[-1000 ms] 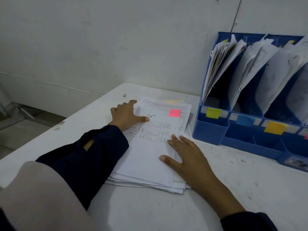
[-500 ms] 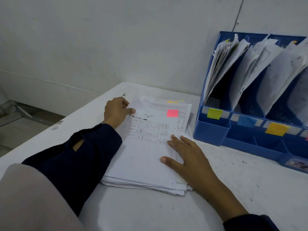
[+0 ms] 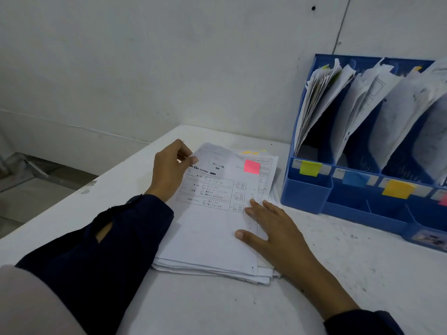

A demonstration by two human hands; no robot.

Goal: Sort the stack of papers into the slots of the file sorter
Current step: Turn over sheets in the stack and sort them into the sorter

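A stack of white papers (image 3: pixel 208 252) lies flat on the white table (image 3: pixel 362 281). Its top sheet (image 3: pixel 217 228) is a printed form with a pink sticky tab (image 3: pixel 252 166) near the far right corner. My left hand (image 3: pixel 169 170) pinches the sheet's far left corner and curls it up off the stack. My right hand (image 3: pixel 271 226) lies flat with straight fingers on the stack's right edge. The blue file sorter (image 3: pixel 312 197) stands to the right against the wall, its slots holding papers and marked with yellow-green, blue and yellow tabs.
The white wall (image 3: pixel 169 68) runs close behind the table. The table's left edge (image 3: pixel 79 189) drops to a lower floor area. A small front compartment of the sorter (image 3: pixel 425 239) sits at the far right.
My left hand slid from the middle of the top sheet to its far left corner and now pinches and lifts that corner. My right hand stayed flat on the stack.
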